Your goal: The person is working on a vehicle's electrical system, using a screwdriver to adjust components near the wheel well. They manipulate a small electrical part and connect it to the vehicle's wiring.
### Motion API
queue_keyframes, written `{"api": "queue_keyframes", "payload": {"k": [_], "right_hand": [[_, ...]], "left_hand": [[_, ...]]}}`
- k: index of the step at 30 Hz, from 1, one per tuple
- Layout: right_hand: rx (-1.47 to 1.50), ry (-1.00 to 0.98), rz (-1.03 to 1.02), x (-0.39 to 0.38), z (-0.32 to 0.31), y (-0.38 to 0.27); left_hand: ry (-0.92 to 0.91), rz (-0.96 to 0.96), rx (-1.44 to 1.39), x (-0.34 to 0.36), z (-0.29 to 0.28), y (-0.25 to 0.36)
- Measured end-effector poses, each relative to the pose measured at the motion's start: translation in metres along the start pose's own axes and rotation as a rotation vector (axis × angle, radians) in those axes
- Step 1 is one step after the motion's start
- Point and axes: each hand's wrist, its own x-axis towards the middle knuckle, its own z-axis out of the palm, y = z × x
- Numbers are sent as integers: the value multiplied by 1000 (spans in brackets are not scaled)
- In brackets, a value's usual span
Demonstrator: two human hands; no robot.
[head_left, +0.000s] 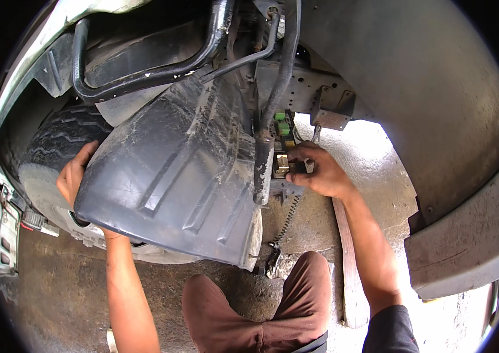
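Note:
A large black plastic mudguard [161, 170] with raised ribs fills the middle left, scuffed and dusty. My left hand [75, 173] is closed around its left edge, beside the tyre [61, 138]; the palm and wrist are partly hidden behind the plastic. Right of a worn black metal tube [263, 167] sits a narrow fuse box [289, 134] with green fuses [283, 127] in it. At its near end, my right hand [318, 170] pinches a small pale boxy piece [282, 163] between thumb and fingers. Whether that piece is still seated in the box I cannot tell.
A bent black bar [143, 79] crosses above the mudguard. On the right hangs a large grey panel [432, 88]. Below the fuse box dangles a coiled black cable [289, 217]. A wooden plank [350, 265] lies on the stained floor beside my knee.

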Motion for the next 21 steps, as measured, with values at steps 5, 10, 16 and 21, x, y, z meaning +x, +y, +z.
{"api": "queue_keyframes", "payload": {"k": [5,10,16,21], "right_hand": [[37,-91,14,8,-10,4],[-44,-110,-9,14,-18,4],[-51,-96,0,13,-16,1],[-37,-83,9,14,-15,0]], "left_hand": [[13,54,50,1,2,-3],[6,67,49,4,4,-5],[-5,43,62,2,4,-5],[1,38,77,2,6,-5]]}}
